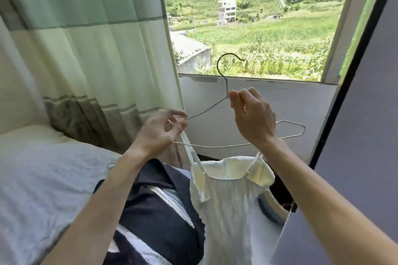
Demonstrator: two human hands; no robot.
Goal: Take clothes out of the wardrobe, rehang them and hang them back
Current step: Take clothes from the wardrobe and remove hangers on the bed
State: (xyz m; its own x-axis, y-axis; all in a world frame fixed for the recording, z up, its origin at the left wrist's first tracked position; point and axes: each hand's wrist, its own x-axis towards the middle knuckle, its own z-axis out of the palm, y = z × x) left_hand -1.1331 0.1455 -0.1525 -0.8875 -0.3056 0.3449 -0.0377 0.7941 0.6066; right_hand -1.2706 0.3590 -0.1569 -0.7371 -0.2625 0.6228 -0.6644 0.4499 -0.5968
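Cream strappy top (232,200) hangs in the air between the two arms, just under a thin white wire hanger (226,88). The right hand (254,120) pinches the hanger's neck below the hook. The left hand (157,133) has curled fingers pinching one thin strap (190,148) right at the hanger's left tip. I think this is the rehanging step: the strap needs to be slipped over that tip and let go gently (I cannot tell if the other strap is on yet). Around them are the big window (258,17) with green hills outside, the green curtain (86,38), the bed (43,178) and a dark striped garment (155,211) lying under the top. A grey panel (355,157) stands close on the right, so swinging the hanger that way looks tight.
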